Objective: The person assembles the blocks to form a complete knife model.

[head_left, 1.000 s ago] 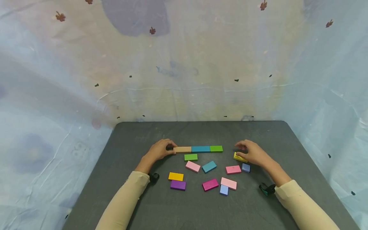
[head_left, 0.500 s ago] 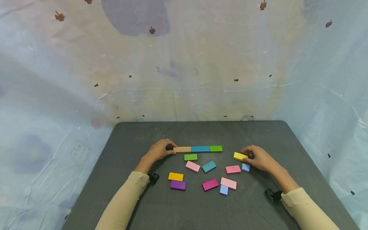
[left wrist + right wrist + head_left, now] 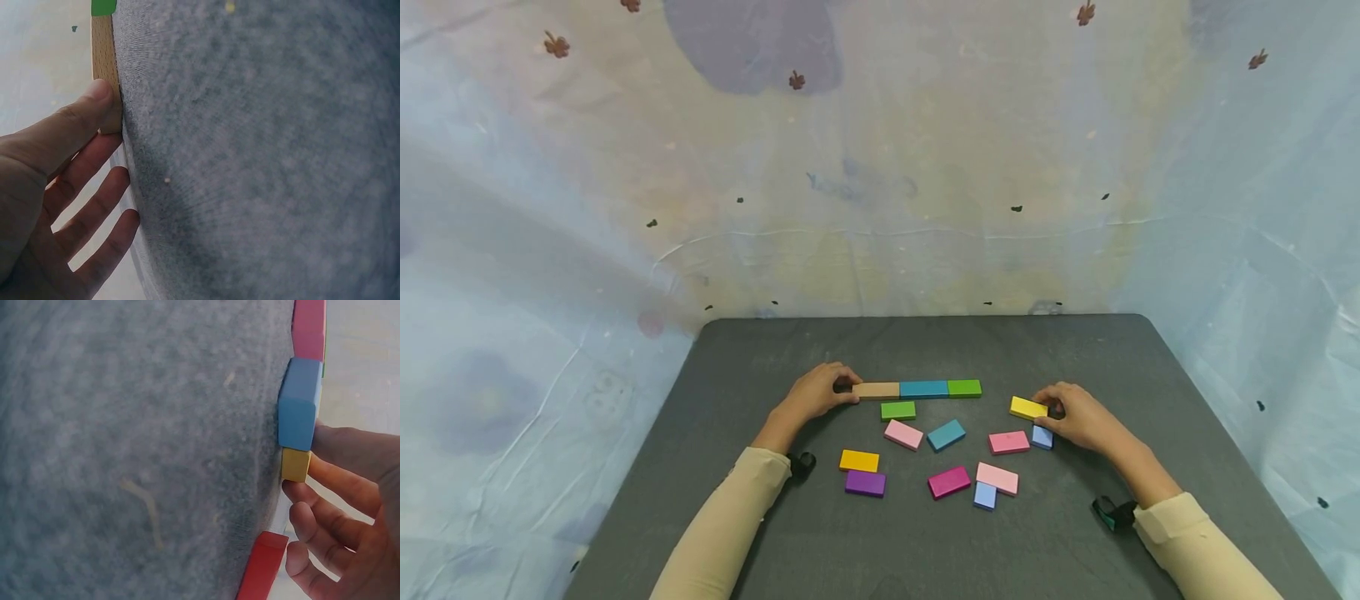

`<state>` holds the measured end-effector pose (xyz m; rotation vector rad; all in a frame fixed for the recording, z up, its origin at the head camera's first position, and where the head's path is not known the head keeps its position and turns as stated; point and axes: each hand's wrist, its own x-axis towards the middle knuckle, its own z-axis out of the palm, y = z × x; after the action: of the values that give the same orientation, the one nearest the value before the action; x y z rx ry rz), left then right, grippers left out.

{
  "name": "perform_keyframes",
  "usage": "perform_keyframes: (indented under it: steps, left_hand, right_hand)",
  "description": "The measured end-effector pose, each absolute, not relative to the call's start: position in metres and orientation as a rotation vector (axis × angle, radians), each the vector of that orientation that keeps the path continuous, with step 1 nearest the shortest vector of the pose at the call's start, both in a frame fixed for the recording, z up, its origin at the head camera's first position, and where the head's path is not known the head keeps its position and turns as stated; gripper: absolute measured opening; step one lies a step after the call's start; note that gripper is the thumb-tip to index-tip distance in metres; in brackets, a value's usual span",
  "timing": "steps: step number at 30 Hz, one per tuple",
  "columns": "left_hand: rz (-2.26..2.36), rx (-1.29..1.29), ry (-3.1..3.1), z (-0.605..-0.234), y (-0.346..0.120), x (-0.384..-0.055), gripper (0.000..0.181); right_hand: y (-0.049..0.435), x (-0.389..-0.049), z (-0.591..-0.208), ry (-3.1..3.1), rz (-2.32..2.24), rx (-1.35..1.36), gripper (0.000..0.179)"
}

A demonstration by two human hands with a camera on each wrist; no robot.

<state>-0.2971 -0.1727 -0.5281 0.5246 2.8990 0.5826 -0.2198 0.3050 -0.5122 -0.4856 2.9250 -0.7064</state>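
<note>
Pinching the left end of a tan block (image 3: 877,391) between thumb and index finger with the left hand (image 3: 816,390). Holding the right end of a yellow block (image 3: 1027,407) in a narrow thumb-and-finger pinch with the right hand (image 3: 1078,414), down at the dark tabletop (image 3: 1022,346). Can't tell the thumb's exact contact spot: partly hidden behind a small blue block (image 3: 300,403) at yellow's 5 o'clock.

Running toward 3 o'clock from tan, end to end, with a teal block (image 3: 923,390) and then a green block (image 3: 964,389). Leaving a gap before yellow.

Probably at the steady-the-row, get-hold-of-yellow step, tbh. Would call for a firm pinch next, then a slide toward 9 o'clock up to green without bumping the row.

Further out, scattered toward 6 o'clock of the row: a 2nd green block (image 3: 898,411), a pale pink block (image 3: 903,435), a magenta block (image 3: 949,482) and more.

Can't spot any brand, label or readable writing on blocks or backdrop (image 3: 917,150), just leaf-like marks and faded shapes.
</note>
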Motion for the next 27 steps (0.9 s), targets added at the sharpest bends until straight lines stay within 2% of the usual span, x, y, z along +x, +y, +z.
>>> perform_keyframes:
  steps: [15,27]
  left_hand:
    - [0.590,0.525,2.903,-0.529,-0.173,-0.296,0.031]
    - [0.590,0.528,2.908,-0.528,-0.172,-0.295,0.031]
  right_hand:
    - [0.301,-0.227,-0.505,2.910,-0.697,-0.444,0.034]
    - [0.291,-0.247,-0.504,2.928,-0.741,-0.490,0.032]
